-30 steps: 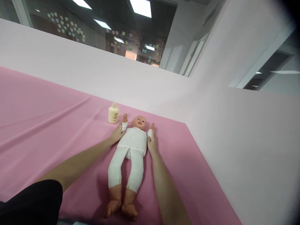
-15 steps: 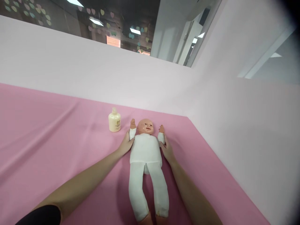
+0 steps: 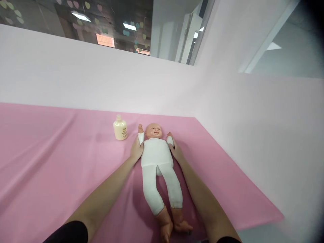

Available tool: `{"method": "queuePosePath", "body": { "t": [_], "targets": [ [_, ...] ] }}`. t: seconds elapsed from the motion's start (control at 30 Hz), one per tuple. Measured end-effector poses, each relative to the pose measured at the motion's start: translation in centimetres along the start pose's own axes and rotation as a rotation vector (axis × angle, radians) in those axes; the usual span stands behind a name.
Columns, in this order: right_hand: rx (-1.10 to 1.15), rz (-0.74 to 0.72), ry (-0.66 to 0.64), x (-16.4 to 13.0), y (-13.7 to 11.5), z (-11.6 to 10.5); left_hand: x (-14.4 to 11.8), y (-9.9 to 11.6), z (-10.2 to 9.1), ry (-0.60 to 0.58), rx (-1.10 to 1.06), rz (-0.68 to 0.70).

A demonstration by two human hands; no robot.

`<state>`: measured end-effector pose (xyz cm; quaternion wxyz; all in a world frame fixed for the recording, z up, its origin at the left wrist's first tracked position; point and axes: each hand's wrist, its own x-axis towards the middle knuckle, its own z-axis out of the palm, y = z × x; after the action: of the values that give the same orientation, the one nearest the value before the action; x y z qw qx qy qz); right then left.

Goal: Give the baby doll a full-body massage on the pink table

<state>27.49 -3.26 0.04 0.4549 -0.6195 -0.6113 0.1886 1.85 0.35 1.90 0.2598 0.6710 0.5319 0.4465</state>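
Observation:
A baby doll (image 3: 157, 158) in a white suit lies on its back on the pink cloth (image 3: 50, 162), head away from me, bare feet toward me. My left hand (image 3: 136, 150) presses against the doll's side just below its raised arm. My right hand (image 3: 176, 152) rests against the other side, under the other arm. Both hands cup the torso with fingers along it.
A small cream lotion bottle (image 3: 119, 128) stands upright on the cloth just left of the doll's head. Pale pink partition walls (image 3: 253, 135) close the back and right sides. The cloth's right edge ends near the wall.
The doll has turned from lying tilted left to pointing nearly straight away from me. Both hands stayed at its sides. The view has shifted, so the doll's feet show again.

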Motion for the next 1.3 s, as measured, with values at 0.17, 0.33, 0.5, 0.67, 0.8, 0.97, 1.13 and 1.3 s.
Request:
{"method": "queuePosePath", "body": {
  "t": [0.17,0.33,0.5,0.67,0.8,0.97,1.13,1.3],
  "targets": [
    [0.019,0.029,0.011,0.2,0.0,-0.1,0.0,-0.4,-0.1,-0.009,0.221,-0.009],
    [0.054,-0.006,0.007,-0.1,-0.4,-0.5,0.2,-0.9,0.0,-0.015,0.201,-0.063],
    [0.055,0.010,0.020,-0.1,-0.7,-0.5,0.5,-1.2,0.2,-0.033,0.115,-0.053],
    [0.074,0.002,-0.010,0.3,0.0,-0.1,0.7,-1.5,0.3,-0.038,0.072,-0.073],
    [0.269,0.000,-0.009,0.7,0.6,-0.1,0.8,-1.5,0.4,-0.005,-0.175,-0.090],
    [0.470,-0.097,0.043,0.6,0.3,-0.5,0.1,-0.3,0.6,0.096,-0.310,0.034],
    [0.244,-0.285,0.182,-0.4,-0.2,-0.2,-1.2,0.4,0.4,0.051,-0.140,0.432],
    [0.075,-0.384,0.107,-0.9,-0.6,0.4,-0.8,-0.1,0.5,-0.004,0.025,0.542]
  ]
}}
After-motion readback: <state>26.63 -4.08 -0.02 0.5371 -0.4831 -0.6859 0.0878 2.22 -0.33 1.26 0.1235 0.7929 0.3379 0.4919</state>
